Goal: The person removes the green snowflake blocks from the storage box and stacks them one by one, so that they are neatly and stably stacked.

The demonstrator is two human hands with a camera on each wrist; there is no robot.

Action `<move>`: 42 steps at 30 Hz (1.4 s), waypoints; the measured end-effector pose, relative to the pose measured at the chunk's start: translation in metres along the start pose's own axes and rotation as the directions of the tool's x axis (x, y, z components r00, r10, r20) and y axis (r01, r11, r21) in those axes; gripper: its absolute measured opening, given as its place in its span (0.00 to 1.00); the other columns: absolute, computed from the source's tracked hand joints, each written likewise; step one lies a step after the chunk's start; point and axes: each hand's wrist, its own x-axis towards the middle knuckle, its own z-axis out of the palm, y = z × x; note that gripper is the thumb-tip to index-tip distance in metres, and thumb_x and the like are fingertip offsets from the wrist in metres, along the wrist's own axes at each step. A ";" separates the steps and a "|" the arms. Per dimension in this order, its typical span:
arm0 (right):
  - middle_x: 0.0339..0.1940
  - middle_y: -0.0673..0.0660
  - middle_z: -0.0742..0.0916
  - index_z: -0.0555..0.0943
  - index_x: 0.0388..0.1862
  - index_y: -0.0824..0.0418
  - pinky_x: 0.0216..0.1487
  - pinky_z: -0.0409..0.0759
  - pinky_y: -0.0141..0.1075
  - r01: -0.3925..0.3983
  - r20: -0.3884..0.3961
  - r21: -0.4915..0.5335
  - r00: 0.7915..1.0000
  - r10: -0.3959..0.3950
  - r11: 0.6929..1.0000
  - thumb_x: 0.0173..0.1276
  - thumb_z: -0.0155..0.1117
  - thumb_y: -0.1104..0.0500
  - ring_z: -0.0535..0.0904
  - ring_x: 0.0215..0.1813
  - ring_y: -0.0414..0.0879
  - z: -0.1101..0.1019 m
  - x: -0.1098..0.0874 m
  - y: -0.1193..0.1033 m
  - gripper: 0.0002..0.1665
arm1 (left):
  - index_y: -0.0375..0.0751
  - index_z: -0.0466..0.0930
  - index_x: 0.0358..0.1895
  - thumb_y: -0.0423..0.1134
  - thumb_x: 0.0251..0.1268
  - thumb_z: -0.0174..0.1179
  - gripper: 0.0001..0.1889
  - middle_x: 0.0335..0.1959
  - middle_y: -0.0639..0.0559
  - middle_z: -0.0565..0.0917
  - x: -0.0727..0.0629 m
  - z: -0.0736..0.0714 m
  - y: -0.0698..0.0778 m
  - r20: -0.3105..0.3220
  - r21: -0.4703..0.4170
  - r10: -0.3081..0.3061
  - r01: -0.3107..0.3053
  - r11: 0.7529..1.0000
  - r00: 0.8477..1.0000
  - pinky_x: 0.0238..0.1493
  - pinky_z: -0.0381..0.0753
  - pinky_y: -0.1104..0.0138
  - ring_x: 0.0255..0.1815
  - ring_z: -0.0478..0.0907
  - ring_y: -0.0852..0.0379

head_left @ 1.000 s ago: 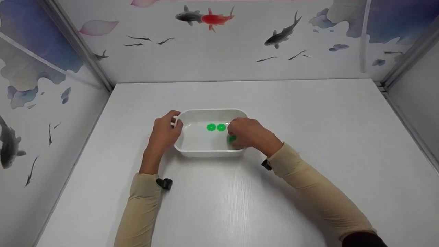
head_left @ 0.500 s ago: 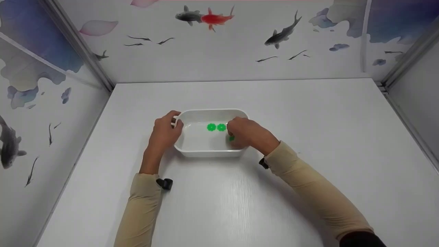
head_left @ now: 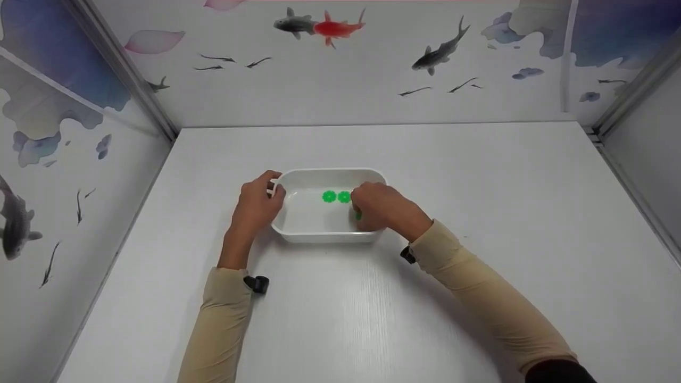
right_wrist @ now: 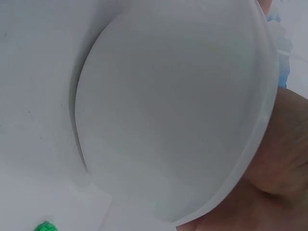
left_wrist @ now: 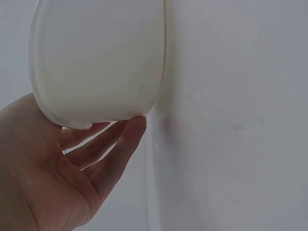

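A white rectangular dish with rounded corners stands on the white table. My left hand grips its left end, thumb over the rim and fingers outside; in the left wrist view, fingertips touch the dish's outer wall. Two green flower-shaped pieces lie side by side inside, near the far wall. My right hand reaches into the right end with curled fingers and pinches another green piece, mostly hidden behind them. The right wrist view shows mainly the dish's wall, which hides the fingertips.
White tabletop surrounds the dish. Panels painted with fish stand at the back and left, and a plain panel at the right. At the right wrist view's lower edge, a bit of a green thing shows on a white surface.
My right hand has shifted slightly left inside the dish, and less of the green piece at its fingers shows. The left hand and the two lying pieces stay in place.
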 end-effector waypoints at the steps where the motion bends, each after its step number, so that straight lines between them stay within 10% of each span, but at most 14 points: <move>1: 0.38 0.57 0.90 0.91 0.39 0.62 0.46 0.84 0.46 0.009 -0.008 0.000 1.000 -0.009 1.000 0.66 0.76 0.60 0.75 0.39 0.48 0.001 0.000 0.001 0.07 | 0.47 0.78 0.73 0.45 0.84 0.54 0.21 0.57 0.43 0.88 0.000 0.000 0.000 0.001 0.000 0.002 -0.002 1.000 1.000 0.55 0.88 0.50 0.53 0.87 0.47; 30: 0.54 0.56 0.90 0.88 0.61 0.63 0.60 0.87 0.44 0.147 -0.125 0.208 0.984 -0.123 0.967 0.69 0.76 0.58 0.84 0.53 0.50 0.006 -0.004 0.022 0.23 | 0.46 0.78 0.73 0.44 0.84 0.53 0.21 0.57 0.42 0.88 -0.002 -0.003 0.004 0.010 -0.009 0.005 -0.005 1.000 1.000 0.56 0.88 0.50 0.52 0.87 0.46; 42: 0.49 0.55 0.91 0.91 0.55 0.62 0.56 0.87 0.44 0.270 -0.289 0.276 0.938 -0.189 0.922 0.69 0.74 0.60 0.87 0.50 0.52 0.010 -0.015 0.030 0.17 | 0.46 0.77 0.75 0.44 0.84 0.53 0.22 0.58 0.41 0.87 -0.001 -0.002 0.001 0.002 0.009 -0.003 0.003 1.000 1.000 0.56 0.87 0.49 0.53 0.87 0.45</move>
